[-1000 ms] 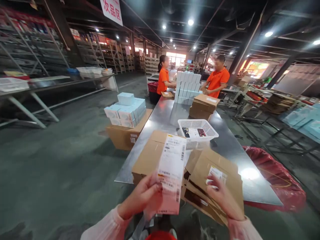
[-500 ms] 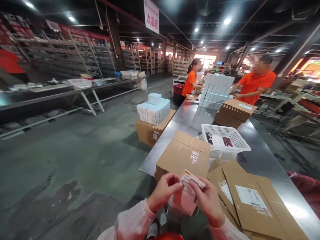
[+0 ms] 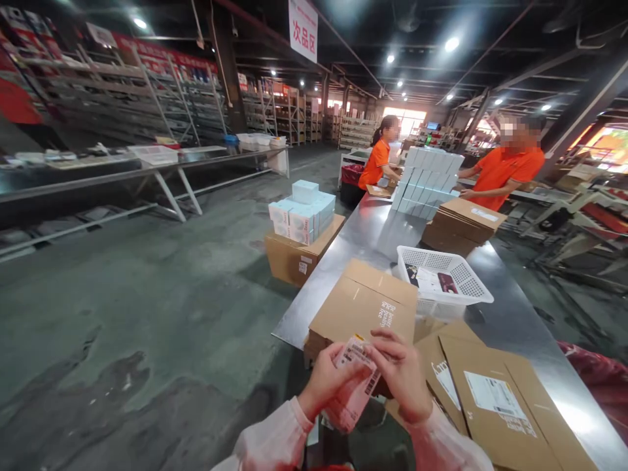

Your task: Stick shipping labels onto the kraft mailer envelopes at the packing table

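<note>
My left hand point(image 3: 326, 381) is closed around a stack of pinkish-white shipping labels point(image 3: 348, 411) with printed text and barcodes, thumb across the front. My right hand point(image 3: 403, 376) pinches the labels' upper right edge with thumb and forefinger, its other fingers raised. The stack hangs tilted in front of the table's near end; whether it is one folded strip or loose sheets I cannot tell. Just beyond my hands lies a pile of flattened cardboard boxes point(image 3: 354, 304). To the right are more flat cardboard boxes point(image 3: 510, 386), the top one bearing a white label.
A white plastic basket point(image 3: 471, 278) with small items stands on the metal table point(image 3: 530, 327). Farther back are stacked white boxes point(image 3: 426, 180), flat cartons point(image 3: 464, 222) and two people in orange shirts. Left of the table, pale blue boxes point(image 3: 307, 209) sit on a carton point(image 3: 287, 261).
The labels have turned so more of their printed face and a side barcode show. My left hand has wrapped further around them; my right fingers have lifted and spread at the top edge.
</note>
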`<state>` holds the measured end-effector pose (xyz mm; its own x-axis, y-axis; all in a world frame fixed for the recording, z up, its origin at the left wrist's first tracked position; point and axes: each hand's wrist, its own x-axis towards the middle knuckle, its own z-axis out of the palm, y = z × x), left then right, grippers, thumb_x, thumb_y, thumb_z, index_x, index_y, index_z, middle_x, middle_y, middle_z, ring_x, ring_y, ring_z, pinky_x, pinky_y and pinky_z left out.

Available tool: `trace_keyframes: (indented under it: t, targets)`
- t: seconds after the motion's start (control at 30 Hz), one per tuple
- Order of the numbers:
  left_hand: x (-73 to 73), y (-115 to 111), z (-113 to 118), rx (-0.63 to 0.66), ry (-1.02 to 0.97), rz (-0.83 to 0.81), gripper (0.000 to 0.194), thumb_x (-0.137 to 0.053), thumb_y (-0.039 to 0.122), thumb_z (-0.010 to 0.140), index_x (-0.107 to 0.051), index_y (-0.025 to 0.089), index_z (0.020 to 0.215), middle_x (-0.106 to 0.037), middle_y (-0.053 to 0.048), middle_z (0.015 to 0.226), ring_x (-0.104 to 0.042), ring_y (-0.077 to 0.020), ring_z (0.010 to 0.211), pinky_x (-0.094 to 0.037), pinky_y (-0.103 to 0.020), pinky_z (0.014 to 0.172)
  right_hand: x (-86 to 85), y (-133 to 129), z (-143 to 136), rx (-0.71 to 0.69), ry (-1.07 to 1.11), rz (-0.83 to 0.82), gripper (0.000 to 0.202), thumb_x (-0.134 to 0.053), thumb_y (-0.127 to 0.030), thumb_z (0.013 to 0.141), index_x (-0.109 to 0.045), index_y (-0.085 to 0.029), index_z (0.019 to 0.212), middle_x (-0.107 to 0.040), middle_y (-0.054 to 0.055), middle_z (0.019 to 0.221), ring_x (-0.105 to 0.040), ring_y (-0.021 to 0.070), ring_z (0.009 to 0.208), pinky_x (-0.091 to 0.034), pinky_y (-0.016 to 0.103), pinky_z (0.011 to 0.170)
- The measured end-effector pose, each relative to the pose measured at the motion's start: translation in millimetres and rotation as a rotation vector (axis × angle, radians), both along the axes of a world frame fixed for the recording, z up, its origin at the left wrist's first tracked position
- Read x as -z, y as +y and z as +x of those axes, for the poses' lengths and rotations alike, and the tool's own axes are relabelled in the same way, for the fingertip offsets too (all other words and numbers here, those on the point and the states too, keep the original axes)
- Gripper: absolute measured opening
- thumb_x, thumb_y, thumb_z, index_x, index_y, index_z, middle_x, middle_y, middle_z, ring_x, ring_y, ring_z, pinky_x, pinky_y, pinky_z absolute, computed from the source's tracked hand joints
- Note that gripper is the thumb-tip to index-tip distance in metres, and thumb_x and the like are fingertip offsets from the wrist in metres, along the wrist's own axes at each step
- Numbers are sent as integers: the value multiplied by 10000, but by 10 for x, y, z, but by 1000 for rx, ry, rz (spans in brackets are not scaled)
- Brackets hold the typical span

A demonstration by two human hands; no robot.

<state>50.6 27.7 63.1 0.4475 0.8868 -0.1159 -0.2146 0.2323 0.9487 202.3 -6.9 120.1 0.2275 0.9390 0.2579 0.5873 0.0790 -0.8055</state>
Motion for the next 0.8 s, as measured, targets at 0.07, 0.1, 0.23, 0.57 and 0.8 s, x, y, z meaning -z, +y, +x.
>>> trace_keyframes:
  t: [0.07,0.1,0.23,0.57,0.8]
  targets:
    - [122,71,-93,241,-44,-106,537,-852,494,473,-679,103,797,-615,-25,688,-523,-141,638,-408,-258,650,111,358,155,35,-78,8,247,-646,-448,776,-758,-228,760,-655,96,1099,-625,224,964,-495,354,869]
    - [209,82,-144,313,-57,-152,565,-861,481,460,-699,87,831,-643,-51,726,-550,-158,668,-423,-272,679,178,556,251,79,-132,-11,241,-653,-425,770,-753,-206,760,-631,109,1145,-618,218,969,-491,354,879]
    - [606,-104,-366,360,-5,-241,664,-844,547,449,-730,82,908,-688,-103,828,-595,-208,757,-451,-307,730,402,1226,596,282,-298,-137,269,-688,-368,727,-732,-149,876,-563,174,1259,-572,292,1069,-430,477,951]
    - [109,-49,-902,249,185,-65,602,-686,645,637,-728,92,871,-708,-98,770,-630,-214,689,-499,-299,648,540,737,-17,-332,-796,-247,676,-434,-518,876,-351,-137,1428,-293,177,1504,-196,332,1412,-101,585,1126]
    - [-119,1163,-138,-109,686,454,358,-488,326,858,-678,91,1049,-631,-155,1222,-547,-273,1178,-409,-366,1017,750,38,354,238,-241,-61,698,-420,-563,857,-436,-65,1346,-458,239,1382,-358,367,1330,-246,568,1102]
